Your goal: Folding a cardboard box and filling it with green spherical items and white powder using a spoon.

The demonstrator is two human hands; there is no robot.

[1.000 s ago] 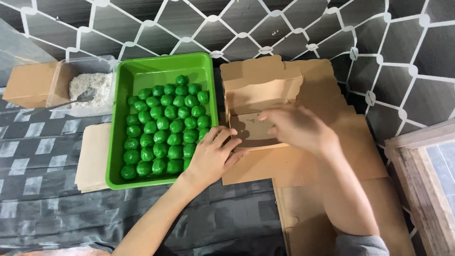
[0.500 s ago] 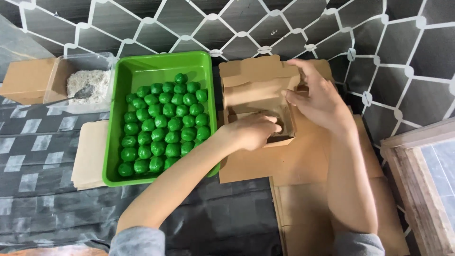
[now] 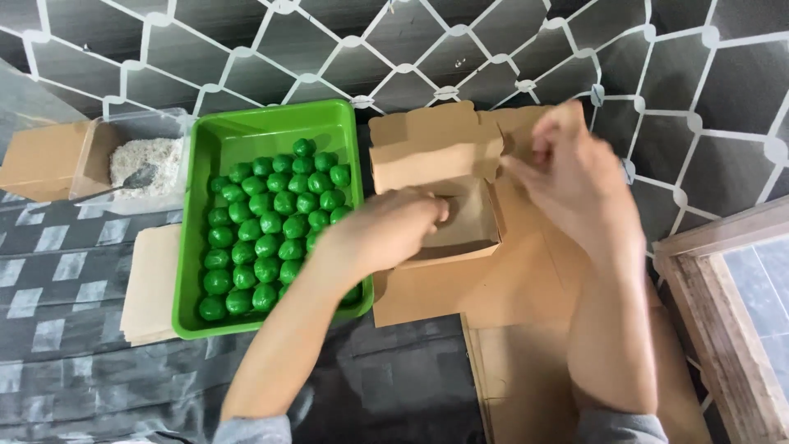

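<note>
Small cardboard box (image 3: 460, 218) sat between your hands, right of the green tray (image 3: 271, 131).
Your left hand (image 3: 386, 230) curled loosely over its near-left edge, touching it; your right hand (image 3: 567, 173) hovered half-open, empty, at its right flap.

We see a surface covered with a dark grey cloth (image 3: 74, 362) printed with pale squares. Near its middle sits a green tray (image 3: 246, 136). At nine o'clock from the tray, sheets of tan paper (image 3: 152, 284) lie partly under its edge. At ten o'clock stands a clear container (image 3: 140, 131), with a brown box (image 3: 41, 156) just beside it. At three o'clock from the tray lie flat cardboard sheets (image 3: 509, 288), reaching down to five o'clock.
</note>
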